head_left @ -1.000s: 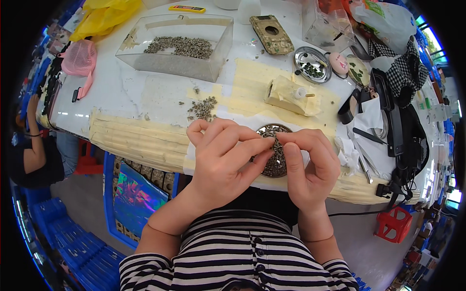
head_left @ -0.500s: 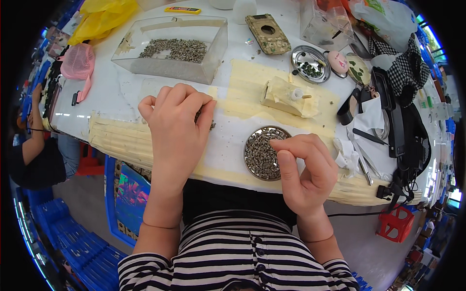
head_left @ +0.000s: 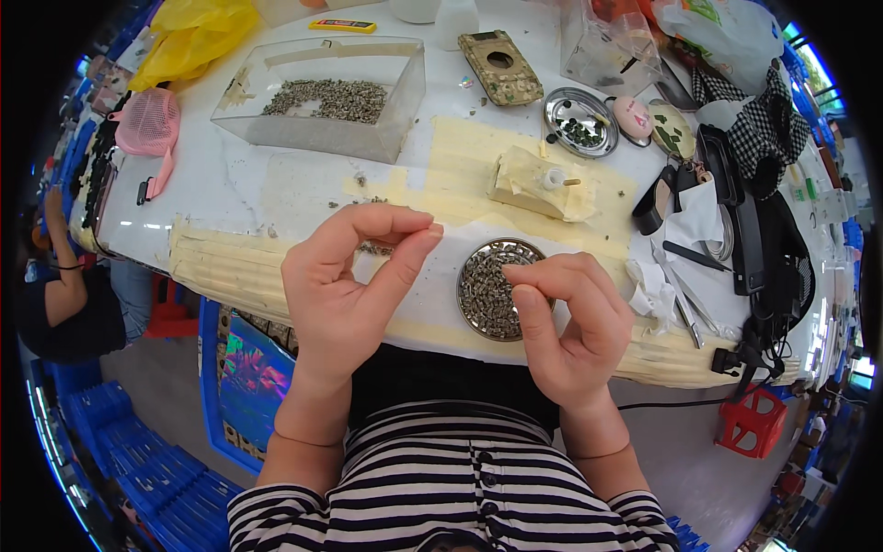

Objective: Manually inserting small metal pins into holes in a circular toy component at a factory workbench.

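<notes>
My left hand (head_left: 354, 281) is raised over the table, thumb and forefinger tips pinched together. Whatever lies between them is too small to make out. Just to its right, my right hand (head_left: 579, 322) also pinches thumb and forefinger, over the right side of a round metal dish (head_left: 463, 308). Many small grey-brown metallic pieces (head_left: 487, 293) fill that dish. If the right fingertips hold one, it does not show. Some loose pieces (head_left: 361, 178) of the same sort lie beyond my left hand, partly hidden by it.
A clear plastic box (head_left: 395, 138) with more pieces stands far left. Beyond the dish sits a tape-wrapped block (head_left: 529, 189) with a small white nozzle. A camouflage case (head_left: 501, 69), a tin lid (head_left: 607, 138) with dark green bits, tweezers (head_left: 681, 299) and black straps (head_left: 782, 258) lie around.
My left hand has lifted off the loose pieces and moved right, toward the dish, fingers still pinched. My right hand has shifted slightly left over the dish.
</notes>
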Motion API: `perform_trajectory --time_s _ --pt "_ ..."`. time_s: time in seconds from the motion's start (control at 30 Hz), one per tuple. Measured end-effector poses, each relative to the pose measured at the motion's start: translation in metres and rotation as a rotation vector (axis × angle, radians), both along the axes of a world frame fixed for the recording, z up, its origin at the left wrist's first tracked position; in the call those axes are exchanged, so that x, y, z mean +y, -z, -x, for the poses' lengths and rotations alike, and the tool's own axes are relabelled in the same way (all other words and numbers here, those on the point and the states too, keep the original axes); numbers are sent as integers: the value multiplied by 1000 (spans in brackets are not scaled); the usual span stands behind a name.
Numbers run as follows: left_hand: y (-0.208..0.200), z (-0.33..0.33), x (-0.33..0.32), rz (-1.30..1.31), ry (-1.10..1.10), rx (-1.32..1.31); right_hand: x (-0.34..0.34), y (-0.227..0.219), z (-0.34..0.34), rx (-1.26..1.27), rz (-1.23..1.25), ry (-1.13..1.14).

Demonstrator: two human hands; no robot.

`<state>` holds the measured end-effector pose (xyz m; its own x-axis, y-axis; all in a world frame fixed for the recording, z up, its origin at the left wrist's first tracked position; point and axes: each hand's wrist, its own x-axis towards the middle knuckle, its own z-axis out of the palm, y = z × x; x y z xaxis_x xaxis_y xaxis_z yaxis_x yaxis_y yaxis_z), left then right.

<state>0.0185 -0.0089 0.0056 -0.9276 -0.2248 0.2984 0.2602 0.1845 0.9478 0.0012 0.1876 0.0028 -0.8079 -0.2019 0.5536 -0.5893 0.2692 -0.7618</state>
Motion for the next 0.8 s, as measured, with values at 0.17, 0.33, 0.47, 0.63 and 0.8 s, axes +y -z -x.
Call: perform_trajectory --time_s 0.17,0.33,0.47,0.63,0.8 --pt "9 5 9 -20 80 48 -2 -5 -3 -5 -22 -35" --pt "26 6 4 15 -31 98 2 -45 -18 138 36 -503" --pt "22 9 8 41 -25 138 -7 -67 -44 240 275 -556" --pt "24 8 7 -5 -54 135 -34 -65 -58 264 463 -246" --pt "22 4 7 -39 -59 125 -47 -72 -81 109 468 196"
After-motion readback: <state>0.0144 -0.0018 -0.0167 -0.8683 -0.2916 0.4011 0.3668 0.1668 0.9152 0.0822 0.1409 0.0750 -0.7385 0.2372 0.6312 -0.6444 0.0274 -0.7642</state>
